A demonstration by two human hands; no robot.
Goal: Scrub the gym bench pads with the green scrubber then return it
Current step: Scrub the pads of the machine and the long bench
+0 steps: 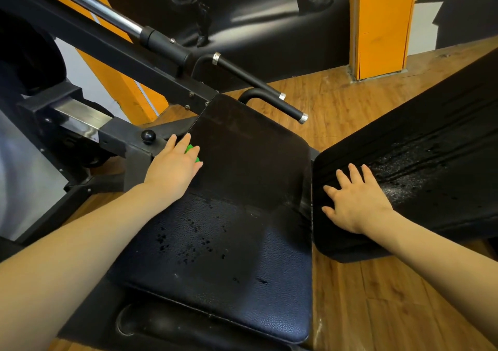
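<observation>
The green scrubber [190, 150] lies under my left hand [175, 166] at the left edge of the black seat pad [250, 162]; only small green bits show between the fingers, which curl over it. The pad's near half [215, 256] is wet with dark drops. My right hand [355, 199] rests flat with spread fingers on the lower end of the long back pad [420, 167], which runs off to the upper right and glistens with water.
The black machine frame [126, 140] with a round knob [148, 136] stands just left of my left hand. Two black handle bars [275, 100] jut out behind the seat pad. Wooden floor [363, 296] lies around, and an orange pillar [377, 24] stands at the back.
</observation>
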